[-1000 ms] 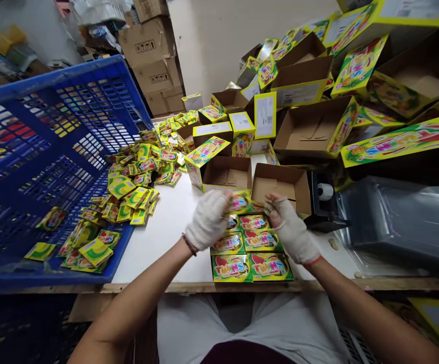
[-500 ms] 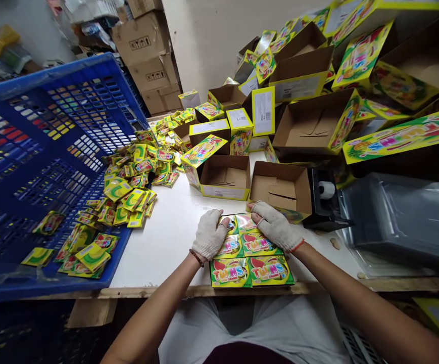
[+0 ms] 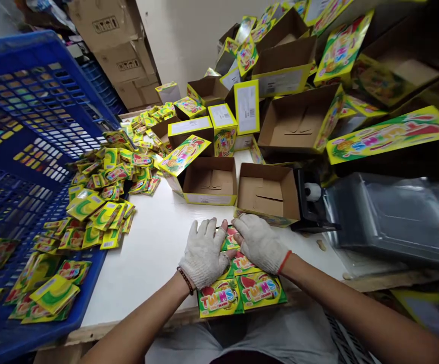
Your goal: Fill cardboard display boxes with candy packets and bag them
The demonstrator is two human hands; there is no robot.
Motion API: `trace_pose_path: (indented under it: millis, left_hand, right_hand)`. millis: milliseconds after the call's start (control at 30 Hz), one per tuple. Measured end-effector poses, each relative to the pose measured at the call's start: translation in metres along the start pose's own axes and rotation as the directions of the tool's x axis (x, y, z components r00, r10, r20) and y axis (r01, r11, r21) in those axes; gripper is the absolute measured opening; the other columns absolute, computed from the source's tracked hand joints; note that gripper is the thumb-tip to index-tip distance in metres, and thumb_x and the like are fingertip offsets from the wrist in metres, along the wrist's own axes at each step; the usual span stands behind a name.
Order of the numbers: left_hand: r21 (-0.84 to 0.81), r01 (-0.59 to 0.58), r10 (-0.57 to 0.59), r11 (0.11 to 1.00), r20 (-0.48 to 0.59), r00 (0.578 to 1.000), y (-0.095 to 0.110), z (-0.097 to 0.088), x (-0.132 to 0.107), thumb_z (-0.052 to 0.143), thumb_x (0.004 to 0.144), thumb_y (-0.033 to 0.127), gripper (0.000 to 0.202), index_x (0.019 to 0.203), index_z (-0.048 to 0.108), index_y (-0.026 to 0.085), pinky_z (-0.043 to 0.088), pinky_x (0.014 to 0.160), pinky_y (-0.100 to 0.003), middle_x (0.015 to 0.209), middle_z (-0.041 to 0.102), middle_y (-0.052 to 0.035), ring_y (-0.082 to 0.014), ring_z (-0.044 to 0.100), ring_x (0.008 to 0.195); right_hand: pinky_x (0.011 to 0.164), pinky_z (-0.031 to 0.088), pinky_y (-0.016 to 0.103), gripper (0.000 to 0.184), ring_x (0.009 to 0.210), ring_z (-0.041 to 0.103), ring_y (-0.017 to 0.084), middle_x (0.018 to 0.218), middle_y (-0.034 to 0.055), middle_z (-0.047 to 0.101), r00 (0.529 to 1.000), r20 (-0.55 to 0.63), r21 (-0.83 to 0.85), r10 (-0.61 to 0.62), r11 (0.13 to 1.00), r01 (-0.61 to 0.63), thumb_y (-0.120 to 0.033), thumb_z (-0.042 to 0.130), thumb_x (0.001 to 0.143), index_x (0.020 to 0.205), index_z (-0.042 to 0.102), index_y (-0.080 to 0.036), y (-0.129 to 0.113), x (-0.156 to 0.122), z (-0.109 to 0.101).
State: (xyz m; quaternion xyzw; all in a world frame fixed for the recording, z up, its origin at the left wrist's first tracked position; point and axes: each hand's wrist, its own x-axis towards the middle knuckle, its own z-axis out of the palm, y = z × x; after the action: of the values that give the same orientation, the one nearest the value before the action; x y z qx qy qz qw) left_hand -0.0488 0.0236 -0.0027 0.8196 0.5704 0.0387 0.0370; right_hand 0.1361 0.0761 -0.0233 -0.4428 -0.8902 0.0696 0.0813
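Packets [image 3: 221, 297] printed "TWINS" in multicoloured letters lie in two columns at the near edge of the white desk [image 3: 158, 222]; a smaller line beneath the word is too fine to read. Gloved left hand [image 3: 204, 257] rests along their left side, fingers loosely spread and nearly straight; gloved right hand [image 3: 261, 246] lies across their right side, fingers extended. Neither grips anything visibly. Just beyond stand two display boxes [image 3: 209, 199] with bare brown insides, the left one's flap also lettered. More such boxes [image 3: 291, 121], some with white barcode panels, crowd the right. Loose sachets [image 3: 107, 215] heap in a blue crate [image 3: 62, 83] and onto the desk. Cardboard cartons [image 3: 107, 43] bearing handling symbols stack behind, near a pale wall [image 3: 181, 45].
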Motion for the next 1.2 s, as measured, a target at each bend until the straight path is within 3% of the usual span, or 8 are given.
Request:
trace_pose_path:
  millis: [133,300,433,533,633,767,1000,1200]
  left_hand:
    - [0.042,0.015,-0.015,0.999,-0.007,1.000,0.017,0.002,0.000,0.049,0.095,0.054,0.068,0.148,0.047,0.012,0.028,0.113,-0.070,0.153,0.045,-0.0241,-0.0419,0.042,0.141]
    - [0.080,0.047,-0.044,0.996,-0.036,0.998,0.046,0.003,-0.008,0.051,0.090,0.064,0.075,0.147,0.051,0.014,0.023,0.113,-0.073,0.157,0.040,-0.0243,-0.0474,0.035,0.145]
    - [0.104,0.009,-0.008,0.995,-0.013,1.000,0.048,0.003,-0.011,0.051,0.092,0.061,0.070,0.149,0.049,0.021,0.024,0.114,-0.071,0.158,0.040,-0.0212,-0.0453,0.036,0.146]
    - [0.124,-0.002,0.003,0.992,-0.002,1.000,0.045,0.004,-0.012,0.049,0.093,0.060,0.070,0.151,0.047,0.020,0.024,0.116,-0.069,0.159,0.039,-0.0222,-0.0436,0.034,0.147]
    - [0.156,0.020,-0.021,0.988,0.003,1.000,0.046,0.007,-0.011,0.049,0.093,0.061,0.072,0.152,0.045,0.019,0.022,0.116,-0.069,0.159,0.037,-0.0234,-0.0437,0.032,0.149]
    - [0.174,0.022,-0.023,0.985,0.007,1.000,0.048,0.010,-0.011,0.043,0.095,0.064,0.071,0.153,0.044,0.022,0.022,0.117,-0.068,0.159,0.038,-0.0211,-0.0424,0.033,0.148]
    - [0.192,0.021,-0.022,0.981,0.004,1.000,0.048,0.007,-0.012,0.041,0.096,0.064,0.070,0.152,0.045,0.022,0.022,0.117,-0.068,0.159,0.039,-0.0203,-0.0422,0.034,0.148]
    - [0.135,0.040,-0.040,0.990,0.002,0.999,0.047,0.007,-0.012,0.044,0.095,0.062,0.068,0.151,0.047,0.022,0.021,0.118,-0.067,0.159,0.040,-0.0198,-0.0420,0.034,0.148]
  right_hand:
    - [0.093,0.050,0.044,0.030,0.109,0.060,0.029,0.115,0.0150,0.068,0.998,-0.034,0.080,0.062,0.995,-0.059,-0.026,0.054,0.095,0.121,0.065,-0.016,-0.002,-0.001,0.003]
    - [0.105,0.049,0.042,0.036,0.119,0.061,0.027,0.124,0.0152,0.068,0.959,-0.213,0.294,0.189,0.948,-0.122,-0.019,0.052,0.093,0.128,0.061,-0.014,-0.007,-0.004,0.013]
    - [0.099,0.052,0.030,0.030,0.111,0.065,0.019,0.116,0.0076,0.071,0.920,-0.281,0.333,0.272,0.927,-0.172,-0.014,0.048,0.094,0.119,0.063,-0.021,-0.001,-0.018,-0.013]
    - [0.093,0.053,0.028,0.022,0.102,0.066,0.019,0.108,0.0077,0.071,0.848,-0.306,0.329,0.432,0.884,-0.332,-0.024,0.045,0.098,0.110,0.063,-0.021,0.039,-0.043,-0.053]
    - [0.093,0.049,0.035,0.021,0.108,0.062,0.025,0.112,0.0141,0.067,0.712,-0.310,0.294,0.630,0.776,-0.558,-0.028,0.046,0.095,0.102,0.064,-0.018,0.103,-0.077,-0.093]
    - [0.061,0.042,0.031,0.024,0.063,0.056,0.020,0.058,0.0034,0.057,0.606,-0.102,0.250,0.789,0.610,-0.752,-0.028,0.067,0.078,0.058,0.055,-0.022,0.170,-0.107,-0.114]
    - [0.050,0.031,0.025,0.029,0.047,0.041,0.011,0.046,-0.0045,0.045,0.625,0.083,0.268,0.777,0.586,-0.764,-0.024,0.061,0.078,0.052,0.047,-0.021,0.186,-0.112,-0.109]
    - [0.053,0.035,0.026,0.026,0.052,0.048,0.013,0.051,0.0002,0.053,0.686,-0.065,0.185,0.724,0.685,-0.705,-0.018,0.052,0.075,0.050,0.046,-0.021,0.169,-0.115,-0.124]
